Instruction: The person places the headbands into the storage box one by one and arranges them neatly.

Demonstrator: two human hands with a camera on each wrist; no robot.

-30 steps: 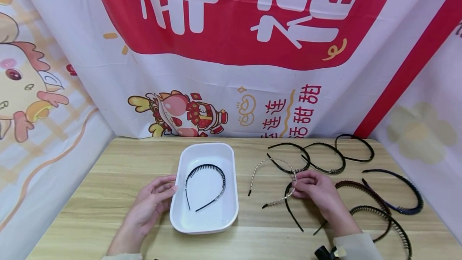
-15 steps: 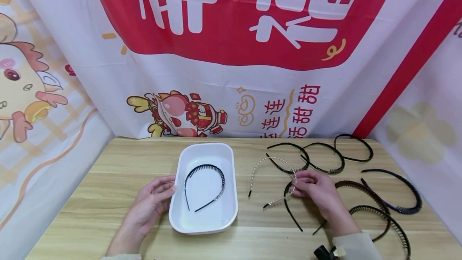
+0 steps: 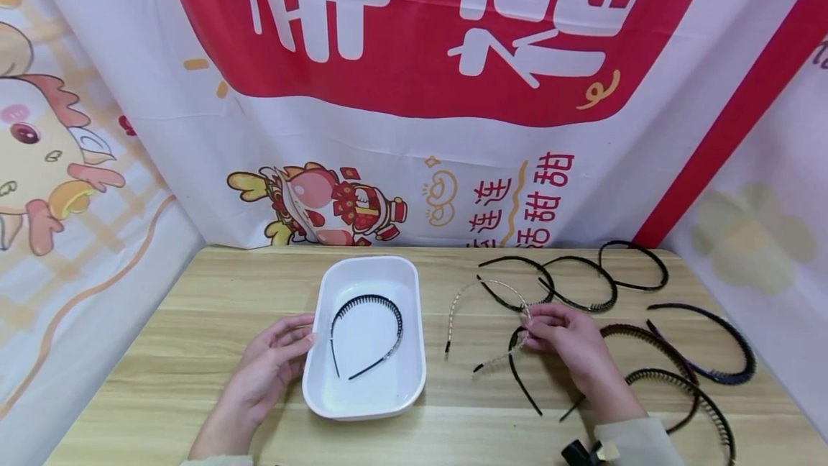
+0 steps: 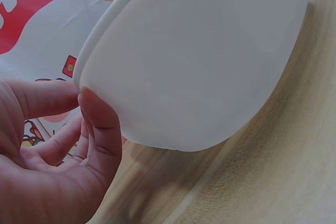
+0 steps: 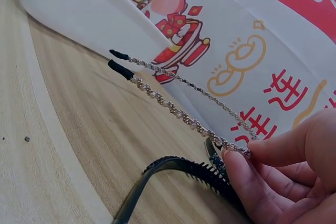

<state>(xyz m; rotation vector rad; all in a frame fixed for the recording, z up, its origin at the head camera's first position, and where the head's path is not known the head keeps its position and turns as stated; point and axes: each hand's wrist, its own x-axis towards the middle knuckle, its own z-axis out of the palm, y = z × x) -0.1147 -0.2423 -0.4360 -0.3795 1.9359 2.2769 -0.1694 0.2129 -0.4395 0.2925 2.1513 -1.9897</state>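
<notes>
My left hand point(image 3: 274, 358) pinches the left rim of a white plastic tub point(image 3: 362, 403) between thumb and finger, as the left wrist view shows. Inside the tub lies a black toothed headband point(image 3: 399, 322). Thumb and fingers of my right hand point(image 3: 569, 344) pinch one side of a slim beaded headband point(image 5: 178, 113), held up over the table. Its two black-tipped ends point toward the tub. Below it a black toothed headband point(image 3: 522, 380) lies on the table, partly hidden by the right hand.
Several dark headbands lie on the right: black ones point(image 3: 614, 286) along the back, a dark blue one point(image 3: 750, 351) at the far right, a brown one point(image 3: 679, 351) and a black toothed one point(image 3: 714, 408) beside the right forearm. A printed cloth point(image 3: 414, 142) hangs behind the wooden table point(image 3: 175, 351).
The beaded headband tilts slightly in my right hand, its nearer end shifting a little right and up. My left hand and the tub stay in place.
</notes>
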